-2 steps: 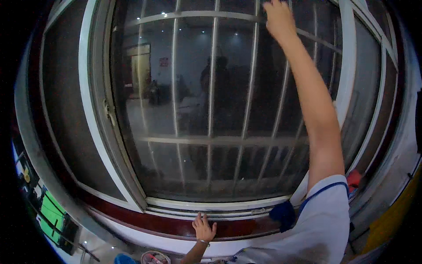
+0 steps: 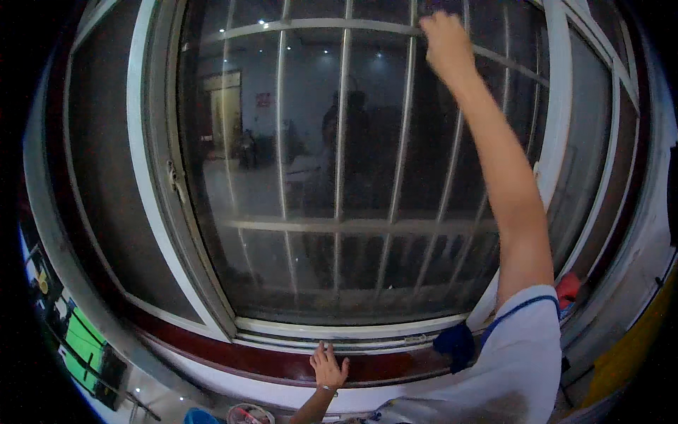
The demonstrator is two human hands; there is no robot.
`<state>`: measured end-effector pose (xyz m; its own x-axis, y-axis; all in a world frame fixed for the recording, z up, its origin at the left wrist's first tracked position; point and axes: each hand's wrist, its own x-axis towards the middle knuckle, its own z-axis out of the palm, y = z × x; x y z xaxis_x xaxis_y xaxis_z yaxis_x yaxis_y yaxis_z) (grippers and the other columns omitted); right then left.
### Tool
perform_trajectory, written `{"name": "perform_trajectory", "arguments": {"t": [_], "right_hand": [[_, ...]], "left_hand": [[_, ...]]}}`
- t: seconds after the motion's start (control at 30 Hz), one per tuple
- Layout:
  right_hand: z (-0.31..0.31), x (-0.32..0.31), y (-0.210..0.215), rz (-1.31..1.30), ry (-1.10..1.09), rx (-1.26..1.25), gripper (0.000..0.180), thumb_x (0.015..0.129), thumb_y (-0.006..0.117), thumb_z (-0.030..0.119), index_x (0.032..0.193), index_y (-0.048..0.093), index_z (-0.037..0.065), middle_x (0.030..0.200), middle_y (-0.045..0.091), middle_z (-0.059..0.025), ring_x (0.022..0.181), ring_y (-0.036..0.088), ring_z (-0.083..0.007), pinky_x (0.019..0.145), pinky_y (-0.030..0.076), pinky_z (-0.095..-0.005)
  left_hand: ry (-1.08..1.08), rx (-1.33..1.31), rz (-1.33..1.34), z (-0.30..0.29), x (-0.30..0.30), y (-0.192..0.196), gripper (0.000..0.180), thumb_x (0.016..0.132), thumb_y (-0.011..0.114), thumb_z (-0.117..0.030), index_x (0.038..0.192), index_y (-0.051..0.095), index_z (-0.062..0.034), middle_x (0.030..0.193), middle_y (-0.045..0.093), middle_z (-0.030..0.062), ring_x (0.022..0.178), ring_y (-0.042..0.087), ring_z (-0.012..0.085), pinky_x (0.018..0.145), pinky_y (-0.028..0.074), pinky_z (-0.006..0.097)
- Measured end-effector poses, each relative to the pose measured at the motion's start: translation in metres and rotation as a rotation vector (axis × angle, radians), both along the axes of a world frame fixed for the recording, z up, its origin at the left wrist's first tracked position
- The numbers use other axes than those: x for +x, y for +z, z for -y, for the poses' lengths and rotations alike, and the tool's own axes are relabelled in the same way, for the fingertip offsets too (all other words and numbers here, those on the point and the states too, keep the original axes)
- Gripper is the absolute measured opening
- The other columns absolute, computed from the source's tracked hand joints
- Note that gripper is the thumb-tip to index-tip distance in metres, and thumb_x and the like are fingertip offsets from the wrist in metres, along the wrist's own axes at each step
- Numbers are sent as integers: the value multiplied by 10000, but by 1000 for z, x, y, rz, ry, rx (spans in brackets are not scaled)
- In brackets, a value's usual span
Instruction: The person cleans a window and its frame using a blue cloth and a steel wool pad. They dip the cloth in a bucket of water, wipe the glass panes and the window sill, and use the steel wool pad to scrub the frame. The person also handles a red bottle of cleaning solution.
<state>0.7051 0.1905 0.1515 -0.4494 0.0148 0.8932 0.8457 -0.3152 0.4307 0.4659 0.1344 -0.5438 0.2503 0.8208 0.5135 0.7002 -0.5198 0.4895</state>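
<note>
One large sliding window (image 2: 367, 177), pale-framed, glass dark, metal bars (image 2: 340, 127) showing through; fills most of the view. Red-brown sill (image 2: 247, 360) along the window's foot. Right hand (image 2: 450, 48) at the window's upper right, fingers bent; cannot tell whether clamped on anything or touching glass. Dark blue cloth (image 2: 454, 346) at the window's lower right corner. Left hand (image 2: 329, 369) below the window's lower edge, fingers slightly apart, resting on the sill. Latch handle (image 2: 176, 182) on the window's left side.

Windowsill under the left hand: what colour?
Dark reddish-brown windowsill; shows best in the head view.
</note>
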Motion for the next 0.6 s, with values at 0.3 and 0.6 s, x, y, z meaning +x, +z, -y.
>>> {"name": "perform_trajectory", "arguments": {"t": [0.3, 0.6], "right_hand": [[-1, -9, 47, -3, -67, 78, 130, 762, 551, -20, 885, 578, 15, 973, 535, -170, 982, 511, -349, 853, 466, -404], [9, -5, 59, -90, -152, -11, 195, 747, 573, -13, 935, 591, 37, 1014, 545, -147, 998, 521, -327, 873, 463, -409]], "left_hand": [[-8, -31, 51, 0, 4, 1, 675, 809, 582, -433, 1267, 417, 35, 1374, 310, 267, 1231, 331, 430, 977, 238, 600], [18, -40, 15, 0, 2, -2, 676, 802, 589, -441, 1276, 418, 9, 1378, 314, 258, 1249, 314, 419, 986, 234, 587]]}}
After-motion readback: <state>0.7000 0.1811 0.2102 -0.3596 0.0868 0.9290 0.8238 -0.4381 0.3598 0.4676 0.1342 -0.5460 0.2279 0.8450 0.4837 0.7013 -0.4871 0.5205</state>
